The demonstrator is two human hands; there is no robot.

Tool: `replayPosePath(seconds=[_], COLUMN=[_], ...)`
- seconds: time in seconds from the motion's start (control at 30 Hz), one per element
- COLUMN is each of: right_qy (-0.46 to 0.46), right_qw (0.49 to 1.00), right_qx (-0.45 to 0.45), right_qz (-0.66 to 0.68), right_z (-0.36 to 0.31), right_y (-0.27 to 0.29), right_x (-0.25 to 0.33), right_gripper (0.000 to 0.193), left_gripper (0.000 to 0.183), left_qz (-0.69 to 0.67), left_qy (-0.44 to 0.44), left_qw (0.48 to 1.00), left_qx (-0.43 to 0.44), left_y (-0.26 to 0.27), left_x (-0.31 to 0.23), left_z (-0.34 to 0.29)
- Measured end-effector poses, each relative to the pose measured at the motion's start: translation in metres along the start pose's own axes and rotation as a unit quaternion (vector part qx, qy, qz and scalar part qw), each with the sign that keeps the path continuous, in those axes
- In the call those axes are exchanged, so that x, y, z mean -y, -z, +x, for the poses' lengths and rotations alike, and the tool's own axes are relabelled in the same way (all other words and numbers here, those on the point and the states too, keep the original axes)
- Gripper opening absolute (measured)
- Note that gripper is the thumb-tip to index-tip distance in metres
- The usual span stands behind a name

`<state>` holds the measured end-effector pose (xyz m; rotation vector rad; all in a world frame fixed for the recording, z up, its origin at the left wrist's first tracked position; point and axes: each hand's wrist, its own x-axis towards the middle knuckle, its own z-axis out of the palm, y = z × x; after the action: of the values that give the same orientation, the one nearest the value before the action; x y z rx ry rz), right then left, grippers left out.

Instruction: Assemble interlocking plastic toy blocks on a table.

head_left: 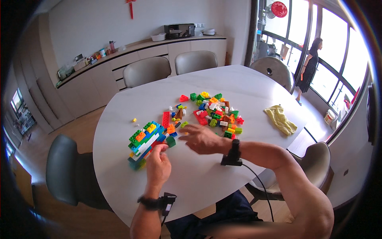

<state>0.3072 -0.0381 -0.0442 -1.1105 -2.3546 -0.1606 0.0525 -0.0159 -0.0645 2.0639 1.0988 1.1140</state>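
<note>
A build of stacked toy bricks [145, 140], in blue, green, white, orange and yellow, is at the left of the table in front of me. My left hand [159, 164] is closed at its near right side, thumb and fingers gripping it. A dark green brick [170, 141] shows just beyond those fingertips. My right hand [203, 139] is stretched out to the left over the table, fingers apart and slightly blurred, with nothing visible in it. Close to its fingertips lie a lime green brick [184, 124] and an orange brick [171, 129]. A long red brick [166, 119] lies farther back.
A heap of loose toy bricks [219, 113] spreads across the middle of the white table [246, 89]. A yellow cloth [281, 119] lies at the right. Chairs surround the table, including a grey chair [63, 171] at the left. A person [310, 65] stands by the windows.
</note>
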Motion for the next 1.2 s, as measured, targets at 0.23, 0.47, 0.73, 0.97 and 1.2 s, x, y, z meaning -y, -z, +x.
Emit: replayPosePath(seconds=[0.23, 0.47, 0.73, 0.97, 1.2], right_qy=[-0.014, -0.179, 0.015, -0.017, -0.027], right_qw=[0.995, 0.980, 0.986, 0.967, 0.960], right_qx=[0.066, 0.004, 0.043, 0.238, 0.265], right_qz=[-0.072, 0.085, 0.159, 0.093, 0.090], right_z=[0.025, 0.036, 0.129, 0.177, 0.155], right_y=[-0.036, 0.021, 0.049, 0.036, 0.031], right_x=[0.019, 0.007, 0.045, 0.057, 0.052], right_gripper=[0.054, 0.054, 0.064, 0.059, 0.041], left_gripper=[0.019, 0.018, 0.085, 0.052, 0.031], left_qz=[0.016, -0.074, 0.099, -0.024, -0.010], left_qy=[0.018, -0.057, -0.005, 0.152, 0.108], left_qw=[0.999, 0.988, 0.981, 0.988, 0.993], left_qx=[-0.023, -0.126, -0.166, 0.004, 0.042], left_y=[0.011, 0.038, 0.083, 0.089, 0.081], left_x=[-0.001, -0.048, -0.014, 0.013, 0.001], left_z=[0.000, -0.003, 0.015, 0.024, 0.022])
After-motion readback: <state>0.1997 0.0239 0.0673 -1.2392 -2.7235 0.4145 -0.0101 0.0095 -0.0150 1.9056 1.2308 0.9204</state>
